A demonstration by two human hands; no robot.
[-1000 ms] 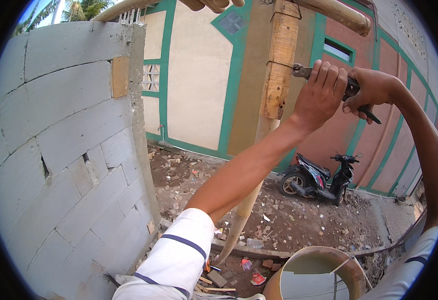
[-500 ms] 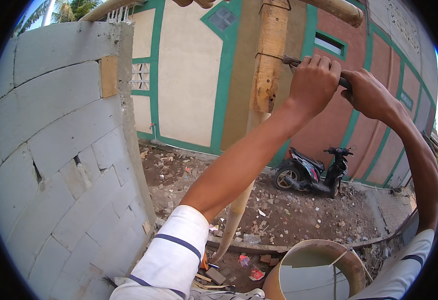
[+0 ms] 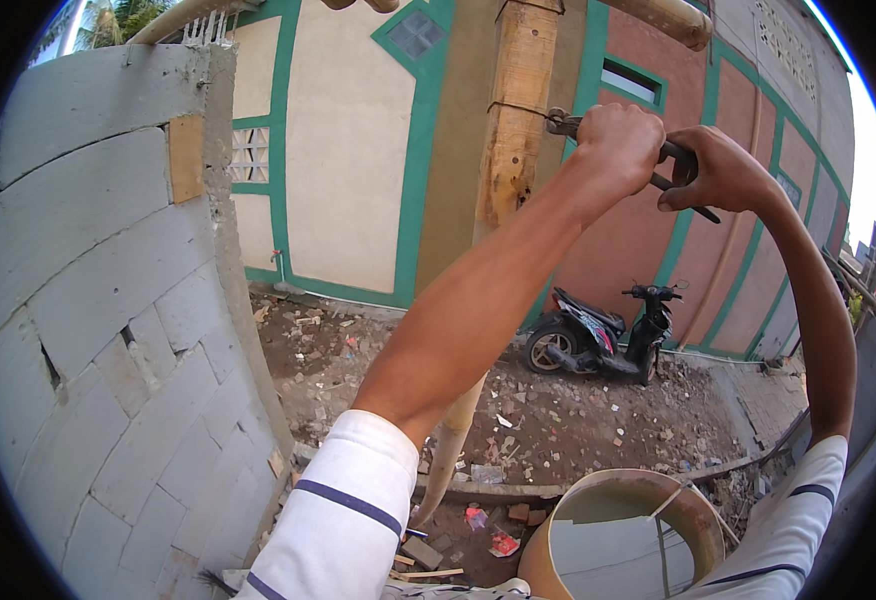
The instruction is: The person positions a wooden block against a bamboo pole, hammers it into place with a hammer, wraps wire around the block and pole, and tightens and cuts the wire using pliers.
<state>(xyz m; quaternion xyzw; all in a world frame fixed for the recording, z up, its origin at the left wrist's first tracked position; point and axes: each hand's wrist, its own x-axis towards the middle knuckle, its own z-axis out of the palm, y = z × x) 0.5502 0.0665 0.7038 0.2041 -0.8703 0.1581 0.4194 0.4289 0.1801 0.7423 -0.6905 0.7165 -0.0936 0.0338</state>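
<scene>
A pair of dark metal pincers (image 3: pixel 680 156) is held at arm's height near the top of the view. My left hand (image 3: pixel 620 140) is closed around the pincers close to the jaws. My right hand (image 3: pixel 723 172) is at the handle end, its fingers curled over one handle and its thumb by the other; the handles stand apart. The jaws are at a thin wire (image 3: pixel 514 107) that runs around a wooden post (image 3: pixel 520 135). A second wire tie circles the post higher up. Most of my left fingers are hidden behind the hand.
A grey block wall (image 3: pixel 108 260) stands on the left. Bamboo poles (image 3: pixel 670 22) cross overhead. Below is a round tub (image 3: pixel 613 480) of water, with rubble (image 3: pixel 388 380) around. A black scooter (image 3: pixel 603 335) is parked by the green-trimmed building (image 3: pixel 353 150).
The pincers' handles have spread apart, and my right hand has loosened around them. The whole scene has shifted slightly left in view.
</scene>
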